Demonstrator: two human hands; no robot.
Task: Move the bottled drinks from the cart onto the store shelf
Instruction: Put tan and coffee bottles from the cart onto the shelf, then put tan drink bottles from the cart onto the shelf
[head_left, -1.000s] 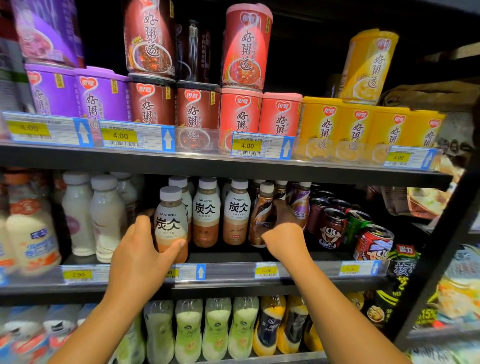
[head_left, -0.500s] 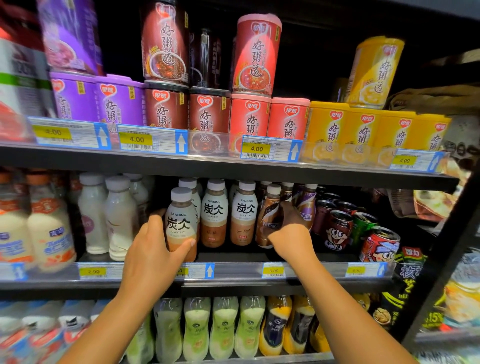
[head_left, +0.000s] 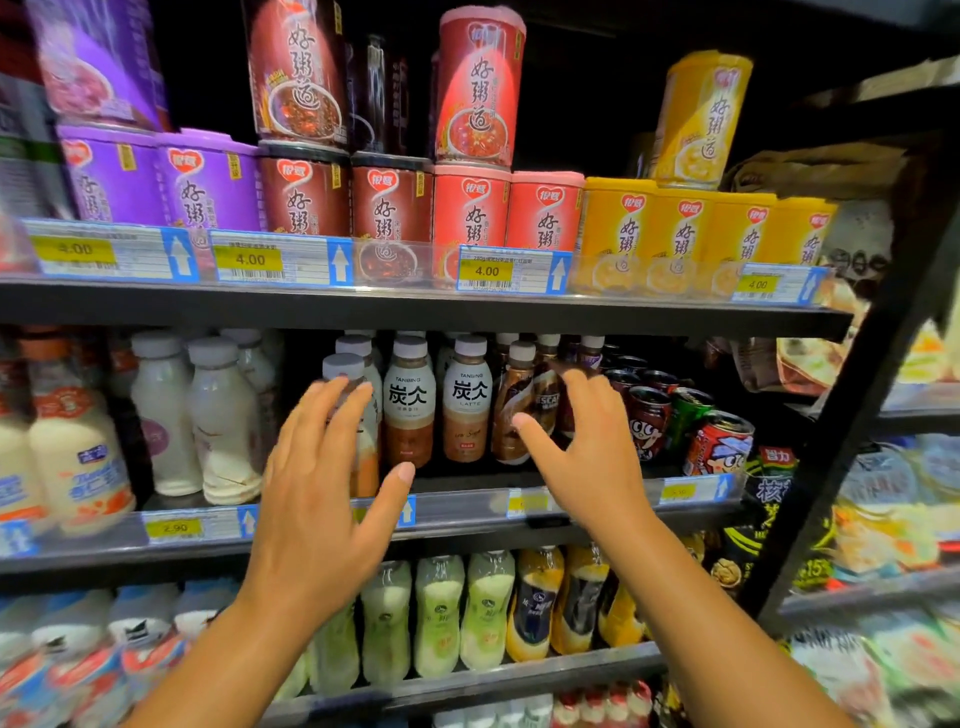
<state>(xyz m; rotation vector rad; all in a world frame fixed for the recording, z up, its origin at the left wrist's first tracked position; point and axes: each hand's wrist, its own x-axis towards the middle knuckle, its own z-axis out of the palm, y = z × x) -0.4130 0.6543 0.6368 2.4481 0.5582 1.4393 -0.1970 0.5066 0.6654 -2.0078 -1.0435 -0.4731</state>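
A: Entry, head view. Landmark for all places: the middle shelf (head_left: 467, 512), the one with the price rail along its front edge.

B: Hands first.

A: Left hand (head_left: 322, 483) is raised in front of that shelf, fingers straight and spread, thumb out to the side. It grips nothing. Its fingertips overlap the front latte bottle (head_left: 344, 370), which stands at the shelf's front edge; contact or a small gap, cannot tell, the hand is motion-blurred.

B: Right hand?

A: Right hand (head_left: 587, 452) is also spread wide and holds nothing. It sits in front of the brown coffee bottle (head_left: 511, 410), which stands upright on the same shelf. Touching or not, cannot tell.

B: Other bottles on the shelf?

A: Two more latte bottles (head_left: 439, 410) stand upright between the two hands, side by side, further back from the edge. Left of them are white milk bottles (head_left: 208, 415). At the shelf's right end are drink cans (head_left: 680, 421).

B: Above and below?

A: Porridge cups (head_left: 467, 208), purple, dark red, pink and yellow, on the shelf above. Green and yellow bottles (head_left: 467, 608) on the shelf below.
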